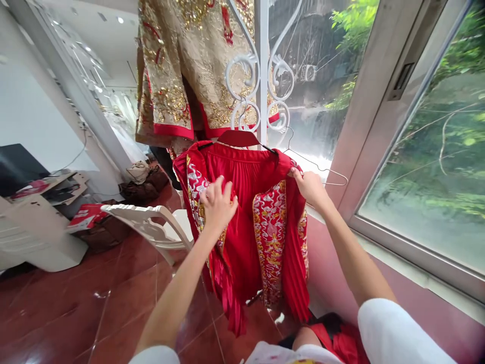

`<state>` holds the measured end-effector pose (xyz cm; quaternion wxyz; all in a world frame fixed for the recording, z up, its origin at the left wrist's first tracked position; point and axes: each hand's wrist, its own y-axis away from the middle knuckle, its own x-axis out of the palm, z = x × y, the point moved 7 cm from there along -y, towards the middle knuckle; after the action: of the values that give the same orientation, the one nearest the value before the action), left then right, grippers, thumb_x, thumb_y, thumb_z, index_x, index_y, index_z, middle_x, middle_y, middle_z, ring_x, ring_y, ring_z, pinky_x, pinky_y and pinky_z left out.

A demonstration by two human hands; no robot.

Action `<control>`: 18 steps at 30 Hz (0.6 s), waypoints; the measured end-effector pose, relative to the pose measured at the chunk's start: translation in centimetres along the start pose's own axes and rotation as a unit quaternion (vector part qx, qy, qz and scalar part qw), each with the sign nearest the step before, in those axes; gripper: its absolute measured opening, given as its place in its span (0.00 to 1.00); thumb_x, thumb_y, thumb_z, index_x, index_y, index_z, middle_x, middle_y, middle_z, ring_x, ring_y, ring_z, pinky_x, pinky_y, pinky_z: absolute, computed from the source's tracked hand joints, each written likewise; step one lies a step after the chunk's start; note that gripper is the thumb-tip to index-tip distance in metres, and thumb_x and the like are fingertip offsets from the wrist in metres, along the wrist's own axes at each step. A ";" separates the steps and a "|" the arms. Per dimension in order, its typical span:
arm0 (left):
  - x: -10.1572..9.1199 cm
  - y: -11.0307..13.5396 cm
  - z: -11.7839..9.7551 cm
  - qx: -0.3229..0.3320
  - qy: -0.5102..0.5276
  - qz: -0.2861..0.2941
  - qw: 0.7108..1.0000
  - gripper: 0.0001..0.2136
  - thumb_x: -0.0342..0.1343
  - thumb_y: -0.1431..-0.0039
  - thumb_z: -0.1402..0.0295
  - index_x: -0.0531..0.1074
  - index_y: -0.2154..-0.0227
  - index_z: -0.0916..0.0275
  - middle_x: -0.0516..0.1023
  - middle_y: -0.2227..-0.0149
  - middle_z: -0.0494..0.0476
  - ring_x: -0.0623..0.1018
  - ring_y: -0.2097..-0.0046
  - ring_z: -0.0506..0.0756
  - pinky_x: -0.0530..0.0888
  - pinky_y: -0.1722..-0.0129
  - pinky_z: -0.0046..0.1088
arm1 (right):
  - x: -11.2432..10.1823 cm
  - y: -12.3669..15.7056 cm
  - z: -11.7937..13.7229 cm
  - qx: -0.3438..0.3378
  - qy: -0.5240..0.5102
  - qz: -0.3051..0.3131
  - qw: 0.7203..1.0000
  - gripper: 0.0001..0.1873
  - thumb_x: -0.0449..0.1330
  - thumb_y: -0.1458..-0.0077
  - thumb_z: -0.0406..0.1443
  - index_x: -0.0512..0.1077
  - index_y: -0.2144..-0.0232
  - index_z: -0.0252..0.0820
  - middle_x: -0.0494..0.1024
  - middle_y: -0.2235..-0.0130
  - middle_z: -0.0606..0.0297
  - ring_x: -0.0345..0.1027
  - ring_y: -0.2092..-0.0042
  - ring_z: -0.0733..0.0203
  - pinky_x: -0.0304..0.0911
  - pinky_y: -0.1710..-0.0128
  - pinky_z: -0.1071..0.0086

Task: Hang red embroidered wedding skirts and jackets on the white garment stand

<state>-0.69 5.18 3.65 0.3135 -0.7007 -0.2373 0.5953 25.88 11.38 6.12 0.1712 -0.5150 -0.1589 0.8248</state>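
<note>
A red pleated skirt (pixel 242 217) with gold and silver embroidered panels hangs by its waistband from a dark hanger (pixel 239 137). The hanger's hook reaches up to a white scrollwork metal stand (pixel 262 65). At the waistband's right end, my right hand (pixel 308 186) pinches the red fabric between thumb and fingers. My left hand (pixel 219 202) is over the left embroidered panel, fingers spread and slightly bent. It overlaps the cloth in view; whether it touches it I cannot tell. An embroidered panel (pixel 270 237) hangs down right of the middle.
Behind the skirt hangs a gold sequinned garment (pixel 215 65) with red trim. An unused wire hanger (pixel 318 164) hangs near the window (pixel 424 151) on the right. A white chair (pixel 151 222) stands left, beyond it a desk (pixel 41 227) and bags (pixel 144 182) on the tiled floor.
</note>
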 end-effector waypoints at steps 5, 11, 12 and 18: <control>5.2 2.4 0.4 -0.054 -0.043 0.037 0.997 0.35 0.55 0.46 0.59 0.51 0.37 0.60 0.44 0.34 0.70 0.57 0.38 0.72 0.56 0.43 0.55 | -0.1 2.1 0.0 0.063 0.002 -0.069 0.996 0.30 0.42 0.39 0.51 0.71 0.63 0.31 0.75 0.66 0.46 0.70 0.63 0.47 0.62 0.65 0.61; 7.7 2.4 2.0 -0.090 0.026 -0.008 0.996 0.28 0.60 0.51 0.65 0.61 0.46 0.66 0.52 0.37 0.73 0.55 0.37 0.71 0.54 0.41 0.53 | -0.2 4.9 2.3 0.047 -0.013 -0.156 0.987 0.25 0.47 0.39 0.40 0.58 0.44 0.30 0.72 0.56 0.43 0.65 0.52 0.45 0.59 0.56 0.52; 7.7 2.5 2.2 -0.093 0.047 -0.022 0.994 0.22 0.57 0.50 0.70 0.64 0.50 0.66 0.55 0.38 0.72 0.56 0.38 0.69 0.55 0.41 0.51 | 0.2 5.6 3.0 0.025 -0.008 -0.185 0.982 0.26 0.47 0.40 0.39 0.56 0.42 0.31 0.68 0.50 0.41 0.61 0.48 0.43 0.56 0.53 0.49; 6.2 4.3 2.9 -0.109 0.218 -0.094 0.965 0.15 0.45 0.49 0.83 0.67 0.60 0.64 0.61 0.44 0.68 0.64 0.42 0.58 0.63 0.43 0.36 | 7.0 8.4 6.4 -0.181 0.046 -0.198 0.962 0.29 0.50 0.43 0.32 0.55 0.39 0.42 0.46 0.35 0.47 0.34 0.35 0.39 0.32 0.44 0.38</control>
<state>-2.59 7.07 -4.00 0.3340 -0.8182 -0.2912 0.3664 16.23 6.47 -0.43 0.2426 -0.5325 -0.3962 0.7076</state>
